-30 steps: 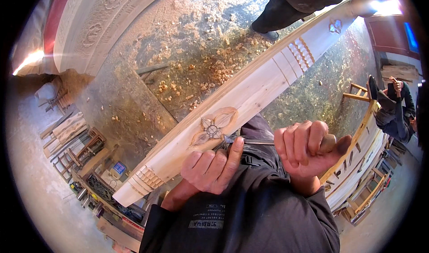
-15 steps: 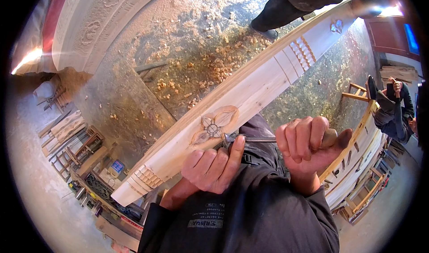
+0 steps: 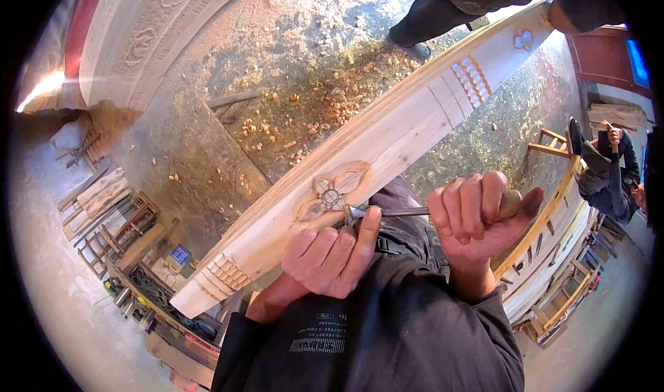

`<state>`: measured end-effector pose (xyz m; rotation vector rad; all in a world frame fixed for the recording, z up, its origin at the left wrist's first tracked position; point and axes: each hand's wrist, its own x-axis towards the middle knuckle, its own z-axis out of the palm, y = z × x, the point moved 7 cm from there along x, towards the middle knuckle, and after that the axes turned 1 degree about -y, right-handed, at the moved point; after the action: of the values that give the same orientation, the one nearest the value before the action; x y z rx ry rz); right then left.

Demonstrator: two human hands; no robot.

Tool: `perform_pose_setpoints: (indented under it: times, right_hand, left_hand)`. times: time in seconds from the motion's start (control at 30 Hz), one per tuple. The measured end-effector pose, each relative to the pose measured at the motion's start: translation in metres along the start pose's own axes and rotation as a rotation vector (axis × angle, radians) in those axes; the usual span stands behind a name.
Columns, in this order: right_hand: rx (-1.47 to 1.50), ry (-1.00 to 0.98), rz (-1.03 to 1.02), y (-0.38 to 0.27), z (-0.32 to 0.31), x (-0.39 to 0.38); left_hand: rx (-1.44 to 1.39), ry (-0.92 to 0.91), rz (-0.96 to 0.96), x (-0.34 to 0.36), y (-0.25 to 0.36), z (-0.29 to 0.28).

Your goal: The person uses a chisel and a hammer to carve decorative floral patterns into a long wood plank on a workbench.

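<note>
Head view: my right hand (image 3: 474, 215) is wrapped round the wooden handle (image 3: 510, 205) of the chisel (image 3: 404, 212), whose blade (image 3: 355, 213) points left to the near edge of the plank (image 3: 408, 132), just beside the carved flower (image 3: 330, 198). My left hand (image 3: 332, 257) is closed too, its thumb (image 3: 366, 233) set on the chisel right behind the blade — to guide it, I judge. A slip worries me most: if I push too hard, or the grain gives suddenly, the blade could skid and chip a petal (image 3: 351, 178). My thumb is near enough to the edge that a jerk could nick it. The plank lies aslant before me, and another person's leg (image 3: 432, 20) is near its far part — a knock there could jolt the wood. How deep the edge bites, I cannot tell.
</note>
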<state>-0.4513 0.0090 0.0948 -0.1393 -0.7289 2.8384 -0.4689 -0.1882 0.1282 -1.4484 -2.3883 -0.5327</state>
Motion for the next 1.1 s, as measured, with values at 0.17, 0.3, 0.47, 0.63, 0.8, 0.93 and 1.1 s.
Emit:
perform_pose_setpoints:
  times: [0.17, 0.3, 0.47, 0.63, 0.8, 0.93, 1.1]
  right_hand:
    - [-0.004, -0.005, 0.007, 0.001, 0.001, -0.001]
    - [0.009, 0.024, -0.004, 0.002, 0.0, -0.003]
    - [-0.027, 0.024, -0.008, 0.004, 0.003, -0.004]
    - [-0.013, 0.072, -0.034, 0.003, 0.007, -0.012]
    - [-0.027, 0.056, -0.084, -0.002, 0.011, -0.019]
    - [-0.064, 0.039, -0.067, -0.003, 0.012, -0.02]
    - [-0.069, 0.005, -0.05, -0.003, 0.013, -0.015]
  left_hand:
    - [-0.005, -0.017, 0.006, 0.0, -0.001, 0.0]
    - [-0.008, -0.017, 0.011, 0.001, -0.001, 0.0]
    - [-0.021, -0.027, 0.003, 0.0, -0.002, -0.002]
    - [0.007, -0.006, 0.041, -0.003, -0.001, -0.002]
    - [-0.022, 0.056, 0.078, -0.005, -0.001, -0.005]
    - [-0.029, 0.012, 0.076, -0.005, 0.0, -0.004]
    - [-0.004, 0.039, 0.047, -0.003, -0.001, -0.005]
